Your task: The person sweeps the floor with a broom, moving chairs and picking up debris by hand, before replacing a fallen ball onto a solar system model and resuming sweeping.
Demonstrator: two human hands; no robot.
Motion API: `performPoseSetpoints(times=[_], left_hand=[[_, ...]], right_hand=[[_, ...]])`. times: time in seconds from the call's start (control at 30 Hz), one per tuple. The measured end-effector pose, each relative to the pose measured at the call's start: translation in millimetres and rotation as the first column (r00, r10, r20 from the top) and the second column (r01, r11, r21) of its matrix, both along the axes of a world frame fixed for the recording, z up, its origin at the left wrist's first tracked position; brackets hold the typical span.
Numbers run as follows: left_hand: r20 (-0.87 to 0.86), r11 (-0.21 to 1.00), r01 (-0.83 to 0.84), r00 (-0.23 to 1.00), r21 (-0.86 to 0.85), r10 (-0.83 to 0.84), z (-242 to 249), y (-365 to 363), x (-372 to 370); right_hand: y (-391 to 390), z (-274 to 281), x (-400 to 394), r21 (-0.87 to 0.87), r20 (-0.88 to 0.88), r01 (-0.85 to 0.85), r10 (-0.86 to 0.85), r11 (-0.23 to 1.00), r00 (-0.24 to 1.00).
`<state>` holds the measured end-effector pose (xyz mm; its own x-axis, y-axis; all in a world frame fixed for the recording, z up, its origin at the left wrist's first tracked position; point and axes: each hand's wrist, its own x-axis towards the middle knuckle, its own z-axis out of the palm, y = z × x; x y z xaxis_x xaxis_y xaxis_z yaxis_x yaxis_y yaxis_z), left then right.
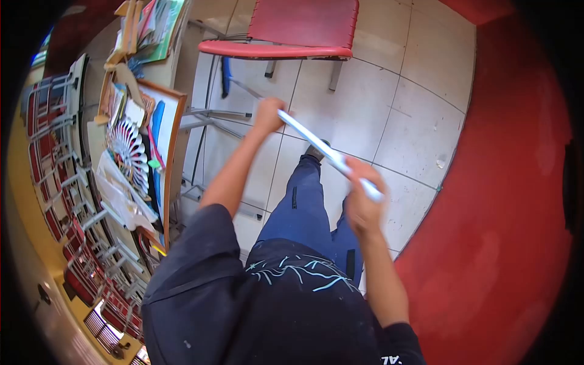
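A long, pale stick-like handle runs diagonally across the middle of the view. My left hand is wrapped round its farther part, and my right hand grips it near the end closest to me. Beyond my left hand the shaft goes on to a blue broom head with dark bristles, low over the tiled floor beside the table legs. Motion blurs my right hand a little.
A red chair stands ahead. At the left is a table piled with papers and crafts, with stacked red chairs beyond. A red wall rises at the right. My shoe is on the tiles.
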<state>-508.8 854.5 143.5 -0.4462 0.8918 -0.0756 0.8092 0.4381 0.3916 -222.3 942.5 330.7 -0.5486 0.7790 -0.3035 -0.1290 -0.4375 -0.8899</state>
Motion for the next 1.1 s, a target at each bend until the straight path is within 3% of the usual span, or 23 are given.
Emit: performPoseSetpoints(times=[0.03, 0.07, 0.1, 0.13, 0.2, 0.23, 0.27, 0.3, 0.33, 0.37, 0.43, 0.5, 0.6, 0.63, 0.7, 0.77, 0.8, 0.9, 0.93, 0.97, 1.03, 1.07, 1.1], left_hand=[[-0.059, 0.972, -0.018, 0.998, -0.234, 0.004, -14, -12, -43], [-0.207, 0.938, -0.069, 0.978, -0.34, -0.003, -32, -28, -78], [-0.348, 0.892, -0.136, 0.937, -0.43, -0.025, -54, -38, -99], [-0.233, 0.829, -0.066, 0.969, -0.555, -0.078, -73, -38, -109], [0.03, 0.65, 0.107, 0.991, -0.752, -0.127, -103, -48, -113], [0.054, 0.632, 0.218, 0.962, -0.744, -0.268, -96, -36, -80], [0.184, 0.675, 0.372, 0.924, -0.638, -0.335, -142, -37, -57], [0.225, 0.785, 0.369, 0.929, -0.498, -0.295, -166, -31, -16], [0.329, 0.789, 0.303, 0.935, -0.534, -0.136, -130, -5, 31], [0.417, 0.87, 0.342, 0.891, -0.356, -0.179, -97, 11, 72], [0.472, 0.964, 0.166, 0.88, -0.207, -0.051, -53, 38, 132], [0.556, 0.984, 0.177, 0.818, 0.003, -0.149, -24, 70, 161], [0.623, 0.957, 0.223, 0.727, 0.185, -0.29, 40, 97, 157], [0.59, 0.953, 0.233, 0.748, 0.193, -0.302, 50, 100, 145], [0.528, 0.943, 0.258, 0.782, 0.209, -0.331, 56, 100, 113], [0.381, 0.944, 0.282, 0.864, 0.173, -0.328, 26, 105, 67], [0.379, 0.955, 0.282, 0.877, 0.093, -0.296, 7, 113, 41], [0.197, 0.834, 0.494, 0.868, -0.245, -0.456, -76, 138, -21], [0.213, 0.836, 0.524, 0.846, -0.16, -0.489, -96, 138, -28], [0.232, 0.832, 0.549, 0.822, -0.076, -0.521, -109, 135, -25], [0.318, 0.733, 0.639, 0.763, -0.235, -0.563, -90, 139, -6], [0.476, 0.641, 0.661, 0.741, -0.39, -0.474, -85, 131, 16], [0.57, 0.571, 0.73, 0.668, -0.376, -0.478, -95, 114, 43]], right_hand=[[-11, -24, -47, 0.006, 0.047, -0.027, 0.027, 1.0, 0.999], [-29, -57, -88, -0.028, 0.05, -0.002, 0.003, 1.0, 0.999], [-43, -75, -122, 0.054, 0.112, -0.01, 0.004, 0.999, 0.994], [-55, -83, -145, 0.069, 0.092, 0.009, -0.015, 0.998, 0.996], [-64, -84, -144, -0.011, 0.247, 0.061, -0.056, 0.998, 0.967], [-70, -77, -135, -0.051, 0.329, 0.081, -0.06, 0.995, 0.943], [-59, -72, -103, 0.054, 0.405, 0.091, -0.105, 0.994, 0.908], [-41, -52, -74, -0.228, 0.358, 0.284, -0.191, 0.932, 0.914], [-30, -25, -48, -0.216, 0.353, 0.312, -0.224, 0.925, 0.909], [-23, 4, -27, -0.081, 0.459, 0.267, -0.201, 0.96, 0.866], [-10, 66, -15, 0.061, 0.435, 0.227, -0.231, 0.972, 0.87], [2, 103, -7, 0.179, 0.444, 0.203, -0.264, 0.963, 0.857], [15, 156, 11, 0.284, 0.289, 0.227, -0.309, 0.931, 0.906], [18, 168, 15, 0.29, 0.187, 0.265, -0.326, 0.92, 0.926], [20, 165, 11, 0.168, 0.174, 0.364, -0.391, 0.916, 0.904], [21, 138, -5, 0.07, 0.229, 0.441, -0.445, 0.895, 0.866], [18, 110, -23, 0.036, 0.288, 0.471, -0.46, 0.882, 0.84], [-2, 4, -79, -0.104, 0.174, 0.555, -0.534, 0.825, 0.827], [-11, -11, -94, -0.028, 0.177, 0.603, -0.59, 0.797, 0.788], [-8, -8, -89, -0.064, 0.186, 0.616, -0.598, 0.785, 0.78], [-4, 10, -73, -0.14, 0.229, 0.649, -0.613, 0.748, 0.756], [-11, 21, -59, -0.153, 0.269, 0.654, -0.605, 0.741, 0.749], [-21, 32, -49, -0.13, 0.334, 0.665, -0.599, 0.735, 0.727]])
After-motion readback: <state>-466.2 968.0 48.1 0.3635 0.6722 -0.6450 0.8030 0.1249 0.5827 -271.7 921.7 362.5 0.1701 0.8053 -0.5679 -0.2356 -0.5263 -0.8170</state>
